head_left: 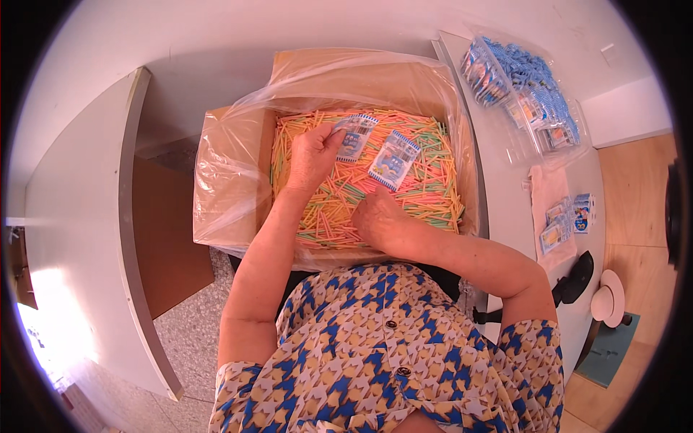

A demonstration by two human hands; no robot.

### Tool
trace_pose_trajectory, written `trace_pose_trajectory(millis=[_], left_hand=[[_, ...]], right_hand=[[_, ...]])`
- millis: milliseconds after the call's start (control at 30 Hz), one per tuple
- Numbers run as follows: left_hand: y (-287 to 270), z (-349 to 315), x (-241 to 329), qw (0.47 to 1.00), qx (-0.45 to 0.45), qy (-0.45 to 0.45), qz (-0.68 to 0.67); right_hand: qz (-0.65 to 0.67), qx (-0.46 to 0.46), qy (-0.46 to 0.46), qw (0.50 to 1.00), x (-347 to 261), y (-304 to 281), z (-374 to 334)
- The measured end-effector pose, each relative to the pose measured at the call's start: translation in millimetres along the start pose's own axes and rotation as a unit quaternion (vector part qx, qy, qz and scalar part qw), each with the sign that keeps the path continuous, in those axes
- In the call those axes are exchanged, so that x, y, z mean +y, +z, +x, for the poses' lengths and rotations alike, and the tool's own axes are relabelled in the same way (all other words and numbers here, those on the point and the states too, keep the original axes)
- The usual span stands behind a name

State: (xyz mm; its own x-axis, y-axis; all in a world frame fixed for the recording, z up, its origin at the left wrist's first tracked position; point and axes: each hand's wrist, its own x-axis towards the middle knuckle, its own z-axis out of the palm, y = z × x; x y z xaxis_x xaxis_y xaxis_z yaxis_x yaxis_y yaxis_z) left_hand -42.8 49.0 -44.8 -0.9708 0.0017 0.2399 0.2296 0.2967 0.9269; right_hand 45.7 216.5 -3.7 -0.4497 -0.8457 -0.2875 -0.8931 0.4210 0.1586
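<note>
In front of me a cardboard carton (234,155) lined with clear plastic holds a deep layer of thin pastel sticks (328,216), pink, yellow, orange and green. Over the sticks, my left hand (312,157) pinches the left edge of a small clear packet with blue striped ends (355,137). A second, similar packet (395,160) is tilted just to its right. My right hand (379,216) is curled at the lower end of that second packet, its fingertips closed on it. Whatever lies under the curled right fingers is hidden.
On the white table at the right stand clear plastic tubs (530,97) full of blue-edged packets. Nearer lie a pink cloth (548,180), a few loose packets (556,231) and a black object (575,278). A white panel (86,195) curves along the left.
</note>
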Motion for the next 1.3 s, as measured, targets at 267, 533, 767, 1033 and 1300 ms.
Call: trace_pose_trajectory(millis=[267,533,767,1033,1300], left_hand=[[-13.9,0.9,21.4,0.941,-0.084,-0.13,-0.3],[-2.1,-22.2,31.8,0.869,-0.45,0.065,-0.196],[26.1,-36.2,50.0,0.849,-0.502,0.093,-0.134],[18.8,-37.6,54.9,0.892,-0.395,0.057,-0.212],[20.1,-35.0,55.4,0.908,-0.362,0.069,-0.199]], right_hand=[[0.24,-0.141,0.146,0.949,28.3,-42.3,-25.4],[0.377,-0.083,0.137,0.912,48.2,-43.8,-51.8],[0.291,-0.023,0.155,0.944,55.4,-38.2,-52.8],[0.51,0.171,0.204,0.818,72.5,-55.5,-75.4],[0.659,0.291,0.136,0.68,61.3,-28.7,-55.9]])
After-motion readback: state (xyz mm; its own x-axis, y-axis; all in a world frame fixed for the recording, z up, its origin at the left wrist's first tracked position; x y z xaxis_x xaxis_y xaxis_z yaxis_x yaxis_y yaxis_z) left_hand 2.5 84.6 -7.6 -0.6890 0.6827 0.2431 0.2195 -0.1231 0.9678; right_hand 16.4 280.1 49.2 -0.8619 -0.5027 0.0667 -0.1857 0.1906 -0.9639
